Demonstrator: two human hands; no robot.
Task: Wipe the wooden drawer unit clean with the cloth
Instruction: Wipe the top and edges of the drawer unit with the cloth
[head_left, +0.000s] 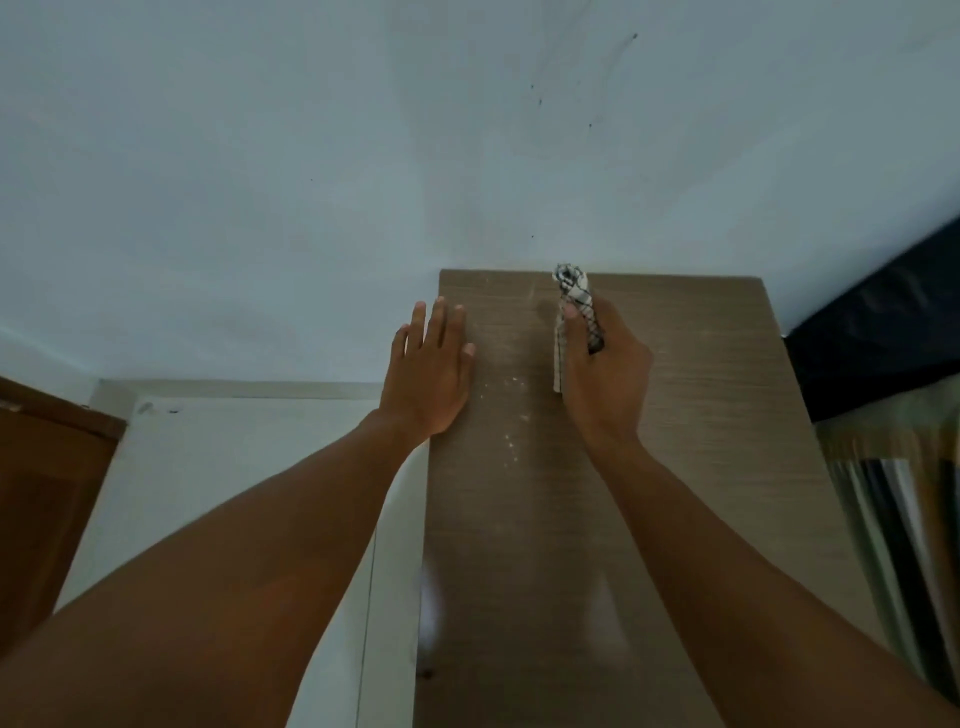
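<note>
Both arms reach straight out over the unit (701, 415), forearms coming in from 7 and 5 o'clock. The left hand (431, 374) lies flat and released, fingers straight and slightly spread, pointing to 12 o'clock. Its palm presses on the unit's left edge and the outer fingers hang past that edge. The right hand (605, 374) is clenched round the cloth (574, 296), knuckles to the right, with the thumb (570, 312) laid along the fabric.

The cloth is a white one with a dark check, bunched into a narrow roll. Its top end pokes out of the fist toward 12 o'clock, right at the unit's far edge where it meets the wall (311, 156). A flat strip of it hangs down the thumb side, touching the wood.

The unit's brown, grained top fills the middle of the view from centre down to 6 o'clock. White specks (511, 441) lie scattered on the wood between the two hands, and a faint pale smear runs up toward the cloth.

The pale wall, flecked with a few dark marks, covers everything from 9 round to 2 o'clock. A brown door (47, 467) sits at 8 o'clock, with a white panel (234, 441) between it and the unit, under the left forearm. At 3 o'clock something dark (883, 322) butts against the unit's right side, and striped fabric (893, 519) hangs just below it at 4 o'clock.
</note>
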